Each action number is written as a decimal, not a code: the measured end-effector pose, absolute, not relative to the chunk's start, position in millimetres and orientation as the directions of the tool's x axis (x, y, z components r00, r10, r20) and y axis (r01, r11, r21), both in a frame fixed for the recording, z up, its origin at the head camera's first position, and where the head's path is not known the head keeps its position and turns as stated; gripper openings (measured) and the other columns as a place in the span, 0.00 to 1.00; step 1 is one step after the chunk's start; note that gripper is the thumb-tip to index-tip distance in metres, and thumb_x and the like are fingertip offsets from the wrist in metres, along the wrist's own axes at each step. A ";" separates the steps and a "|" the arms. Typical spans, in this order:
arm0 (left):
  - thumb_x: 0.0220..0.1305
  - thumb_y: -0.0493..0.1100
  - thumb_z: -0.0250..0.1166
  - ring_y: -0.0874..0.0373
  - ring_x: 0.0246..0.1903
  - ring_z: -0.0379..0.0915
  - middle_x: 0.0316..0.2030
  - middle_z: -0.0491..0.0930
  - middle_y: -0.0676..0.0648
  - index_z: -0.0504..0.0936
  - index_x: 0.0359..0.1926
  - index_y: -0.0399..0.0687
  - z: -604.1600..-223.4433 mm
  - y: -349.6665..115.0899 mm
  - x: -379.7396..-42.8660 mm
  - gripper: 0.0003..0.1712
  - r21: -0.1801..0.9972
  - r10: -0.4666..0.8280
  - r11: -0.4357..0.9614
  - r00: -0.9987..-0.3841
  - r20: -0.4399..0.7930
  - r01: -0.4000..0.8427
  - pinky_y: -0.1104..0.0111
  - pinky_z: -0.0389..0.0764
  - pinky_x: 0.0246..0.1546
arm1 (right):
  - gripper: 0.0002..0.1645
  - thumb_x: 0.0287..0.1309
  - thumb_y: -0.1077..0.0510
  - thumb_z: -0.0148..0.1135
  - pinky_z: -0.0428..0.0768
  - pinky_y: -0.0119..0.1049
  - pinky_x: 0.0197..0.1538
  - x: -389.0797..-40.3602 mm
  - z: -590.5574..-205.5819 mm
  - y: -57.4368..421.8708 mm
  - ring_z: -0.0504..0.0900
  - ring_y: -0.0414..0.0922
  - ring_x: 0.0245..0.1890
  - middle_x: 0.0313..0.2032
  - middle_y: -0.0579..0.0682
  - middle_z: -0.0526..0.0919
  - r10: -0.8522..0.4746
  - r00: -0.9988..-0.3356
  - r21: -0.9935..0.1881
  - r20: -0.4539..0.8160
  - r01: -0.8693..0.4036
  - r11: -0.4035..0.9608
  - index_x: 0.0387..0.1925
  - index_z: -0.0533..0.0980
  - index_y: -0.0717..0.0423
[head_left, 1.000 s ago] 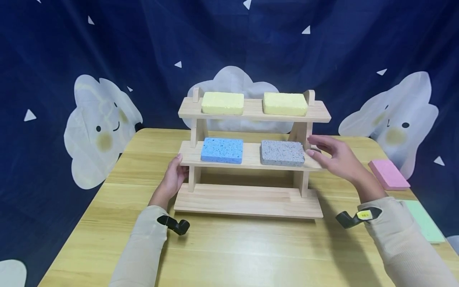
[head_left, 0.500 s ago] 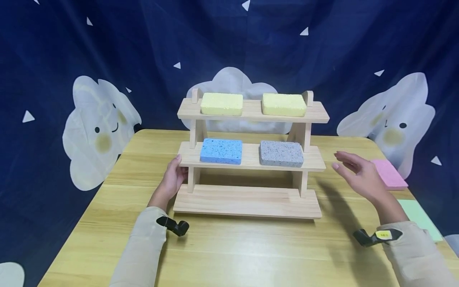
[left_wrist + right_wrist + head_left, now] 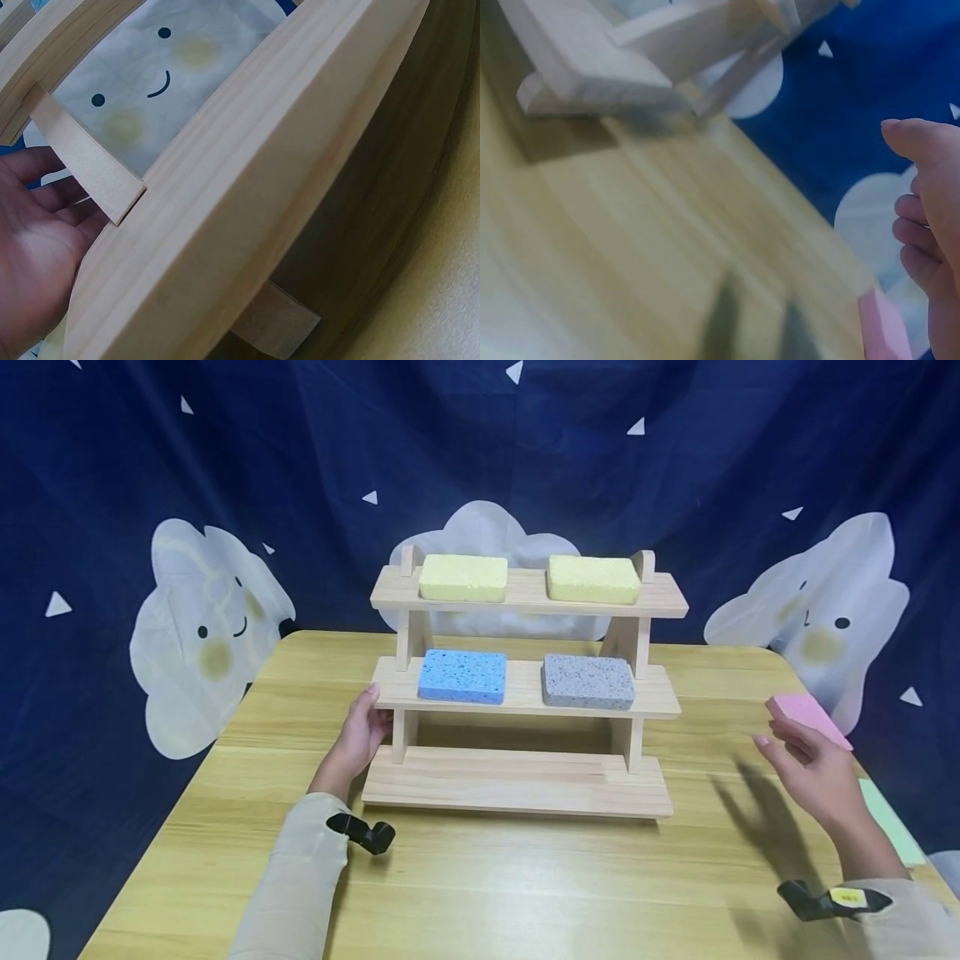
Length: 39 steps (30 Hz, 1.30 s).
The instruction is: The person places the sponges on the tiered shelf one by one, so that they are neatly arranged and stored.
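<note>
A three-tier wooden shelf [image 3: 517,781] stands on the table. My left hand [image 3: 357,737] holds the left end of its middle board, thumb at the edge and fingers below; the left wrist view shows the fingers [image 3: 56,195] passing behind a side post. Two yellow sponges [image 3: 463,578] lie on the top board. On the middle board are a blue speckled sponge [image 3: 462,677] and a grey speckled sponge [image 3: 588,682]. To the right of the shelf, my right hand [image 3: 817,777] hovers with nothing in it, fingers loosely bent, overlapping the near part of a pink sponge [image 3: 806,712].
A pale green flat block [image 3: 891,821] lies at the table's right edge, partly behind the right forearm. The wooden table [image 3: 540,885] reaches back to a dark blue curtain [image 3: 315,435] with white clouds.
My right hand has drawn away from the right end of the middle board, moving right and toward me, over to the pink sponge. The left hand and the shelf have stayed put.
</note>
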<state>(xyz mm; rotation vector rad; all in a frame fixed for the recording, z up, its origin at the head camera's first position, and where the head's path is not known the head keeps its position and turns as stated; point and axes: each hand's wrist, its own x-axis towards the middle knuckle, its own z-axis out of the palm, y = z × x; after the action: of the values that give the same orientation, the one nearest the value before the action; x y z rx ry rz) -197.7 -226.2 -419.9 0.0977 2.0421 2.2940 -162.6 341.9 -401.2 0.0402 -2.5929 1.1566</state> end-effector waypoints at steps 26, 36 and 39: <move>0.70 0.62 0.35 0.55 0.55 0.62 0.60 0.59 0.37 0.50 0.71 0.38 -423.8 -227.1 -198.8 0.40 0.992 0.103 -0.122 -0.993 0.058 0.045 0.64 0.66 0.53 | 0.45 0.63 0.41 0.48 0.53 0.57 0.65 -125.8 -423.2 411.3 0.59 0.68 0.63 0.63 0.72 0.59 0.544 -0.839 -0.556 0.012 0.447 0.701 0.68 0.54 0.69; 0.72 0.56 0.29 0.52 0.57 0.61 0.61 0.59 0.38 0.51 0.72 0.42 -428.6 -229.0 -203.5 0.34 0.991 0.088 -0.134 -0.996 0.007 -0.005 0.65 0.67 0.53 | 0.54 0.61 0.35 0.46 0.54 0.60 0.64 -112.5 -436.0 428.1 0.49 0.68 0.67 0.68 0.71 0.47 0.600 -0.788 -0.504 -0.141 0.578 0.641 0.70 0.41 0.70; 0.72 0.57 0.31 0.53 0.56 0.62 0.60 0.60 0.38 0.52 0.71 0.42 -429.6 -229.5 -203.5 0.34 0.991 0.091 -0.135 -0.996 0.016 0.004 0.65 0.68 0.52 | 0.54 0.62 0.35 0.46 0.53 0.59 0.65 -109.1 -440.4 430.7 0.48 0.69 0.67 0.67 0.73 0.47 0.586 -0.796 -0.498 -0.150 0.573 0.651 0.69 0.41 0.71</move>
<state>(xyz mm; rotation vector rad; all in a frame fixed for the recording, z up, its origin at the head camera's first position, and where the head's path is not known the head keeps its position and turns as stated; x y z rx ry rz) -203.5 -229.5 -429.6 0.1117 2.0272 2.3210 -109.1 430.7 -440.4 -0.9952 -2.8323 0.8410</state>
